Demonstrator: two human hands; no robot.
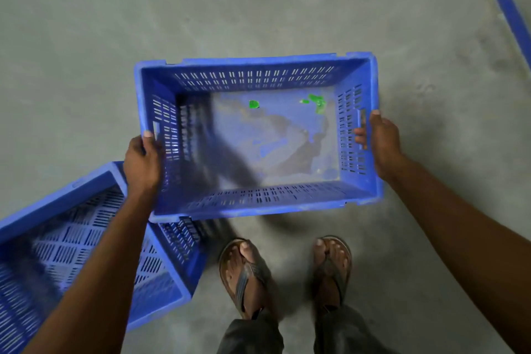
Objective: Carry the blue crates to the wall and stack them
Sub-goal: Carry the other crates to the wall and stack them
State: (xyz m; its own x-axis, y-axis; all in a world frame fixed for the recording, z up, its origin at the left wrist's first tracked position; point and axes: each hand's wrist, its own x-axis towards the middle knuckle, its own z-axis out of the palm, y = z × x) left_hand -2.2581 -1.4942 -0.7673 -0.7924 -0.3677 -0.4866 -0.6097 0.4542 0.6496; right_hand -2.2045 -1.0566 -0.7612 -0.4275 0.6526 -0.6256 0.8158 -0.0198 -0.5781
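Head view looked straight down on a blue crate (258, 211) held level between two bare hands, in front of the person's sandalled feet (244, 276) and above the grey concrete floor (258, 8). The left hand (142, 161) gripped the crate's left short wall, with the thumb hooked over the rim and the other fingers hidden on the outside. The right hand (383, 141) gripped the right short wall at its handle slot, the thumb resting on the rim and the fingertips (360, 135) poking through the slot into the inside. The hands were well apart, one at each end, both clamped on the crate. Its slotted walls stood upright and its dusty bottom carried a few green scraps (254, 104) near the far side. The near left corner of the held crate overlapped the far corner of a second blue crate (57, 204), which lay at the lower left beneath the left forearm, its open top also facing up. A blue strip (505, 3) ran slantwise across the floor at the upper right. Dark trouser legs (253, 336) showed at the bottom edge.
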